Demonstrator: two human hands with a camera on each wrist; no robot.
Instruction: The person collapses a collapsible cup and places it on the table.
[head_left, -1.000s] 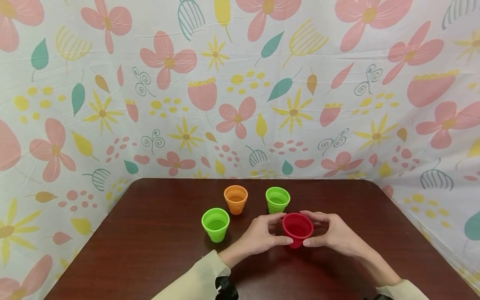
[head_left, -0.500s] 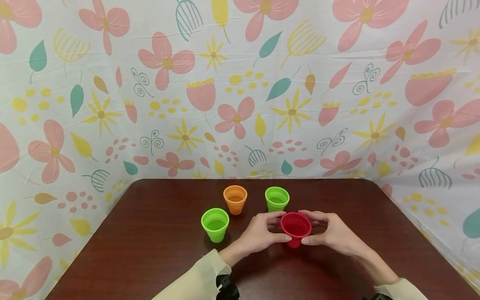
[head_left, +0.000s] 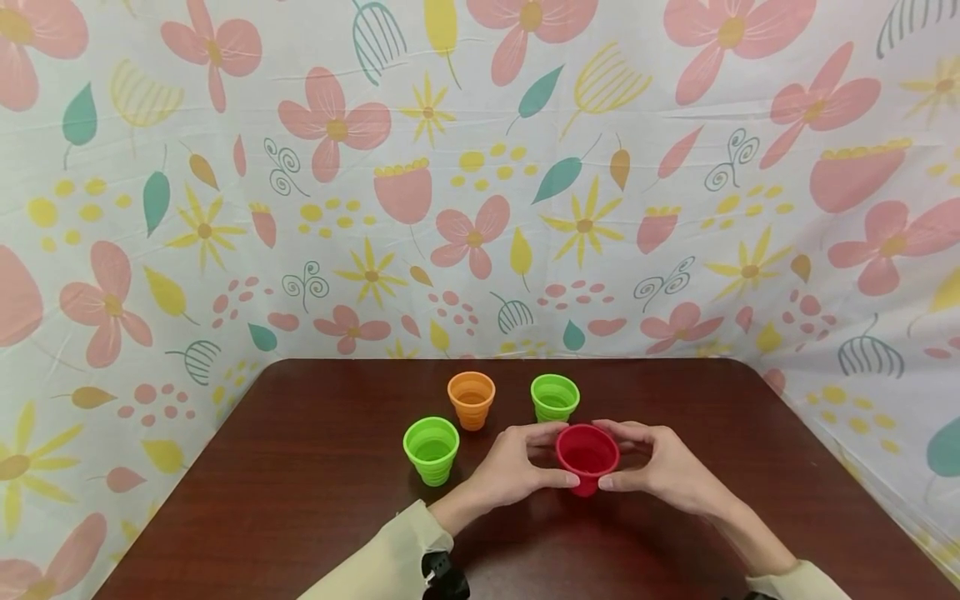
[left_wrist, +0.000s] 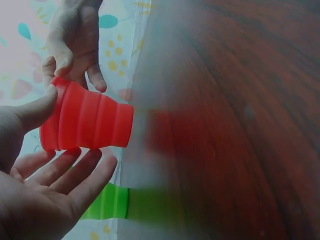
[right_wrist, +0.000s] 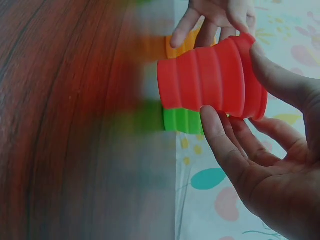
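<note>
A red ribbed cup, wide at the rim and narrower at the base, is held upright between both hands close over the table. My left hand grips its left side, thumb at the near rim and fingers round the far side. From the right, my right hand holds it the same way. In the left wrist view, the left thumb presses the rim of the red cup while the fingertips touch its opposite side. The right wrist view has the right hand pinching the cup likewise.
A green cup stands left of the hands, and an orange cup is behind it. Another green cup stands just behind the red one. The dark wooden table ends at a flower-patterned cloth.
Both hands have shifted slightly left together with the red cup, keeping their hold on it. The two green cups and the orange cup stay in place.
</note>
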